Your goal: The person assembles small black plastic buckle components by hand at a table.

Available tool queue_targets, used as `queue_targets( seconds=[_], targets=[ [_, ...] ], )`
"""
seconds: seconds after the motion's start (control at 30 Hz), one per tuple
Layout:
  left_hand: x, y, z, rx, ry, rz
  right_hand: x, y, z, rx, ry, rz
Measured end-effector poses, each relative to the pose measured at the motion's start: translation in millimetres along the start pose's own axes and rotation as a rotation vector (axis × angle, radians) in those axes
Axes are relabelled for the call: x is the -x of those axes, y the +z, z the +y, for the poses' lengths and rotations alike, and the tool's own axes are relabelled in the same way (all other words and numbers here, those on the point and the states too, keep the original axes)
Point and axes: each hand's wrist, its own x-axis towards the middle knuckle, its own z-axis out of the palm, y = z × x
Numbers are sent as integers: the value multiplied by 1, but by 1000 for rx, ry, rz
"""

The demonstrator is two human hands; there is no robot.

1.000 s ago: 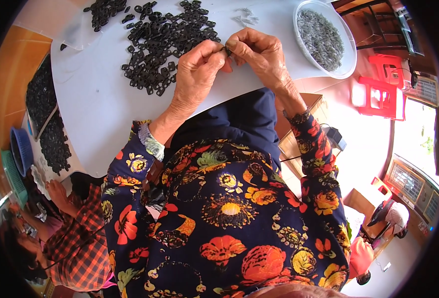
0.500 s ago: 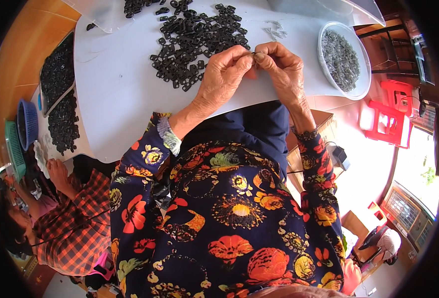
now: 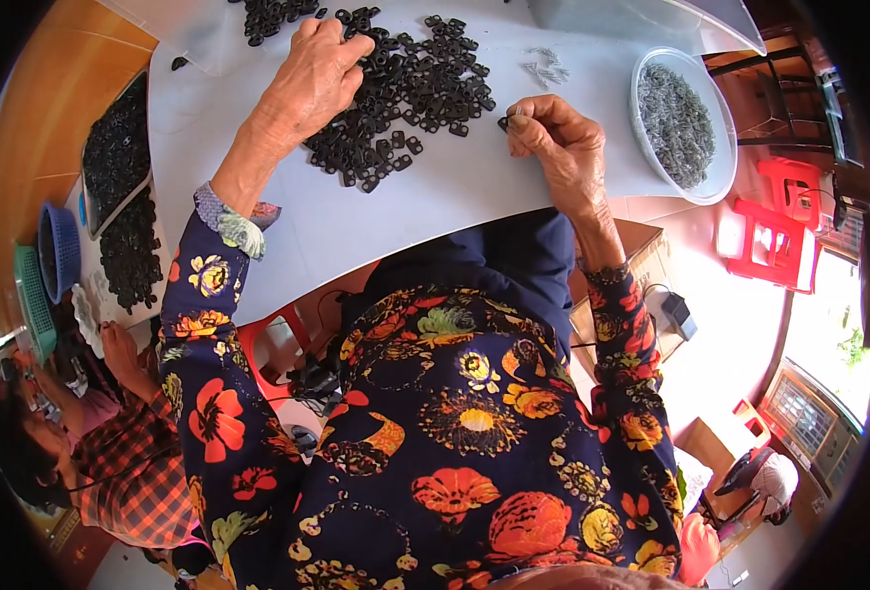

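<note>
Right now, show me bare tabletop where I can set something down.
One bare patch of white tabletop lies between the black-piece pile, the right hand and the near edge. Another lies left of the left forearm, nearer than the clear container. Crowded: the pile, with the left hand over it, and the right side, with loose metal pieces and the round tub.

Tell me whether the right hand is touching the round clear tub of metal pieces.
Apart. The head view shows it: a strip of bare white tabletop lies between the right hand and the round clear tub.
</note>
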Motion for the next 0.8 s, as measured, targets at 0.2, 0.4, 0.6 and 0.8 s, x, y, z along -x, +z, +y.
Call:
queue_targets(
  seconds=[0.2,0.4,0.6,0.8],
  targets=[
    [-5,-3,1,38,39,76,1,0,-3,21,-17,-8],
    [-6,-4,24,1238,-491,42,2,2,-4,46,-30,9],
    [-16,12,73,1496,-555,-53,0,-2,-3,5,-62,-13],
    [-25,19,108,921,-272,-9,-4,3,-6,-135,-91,-38]
  ],
)
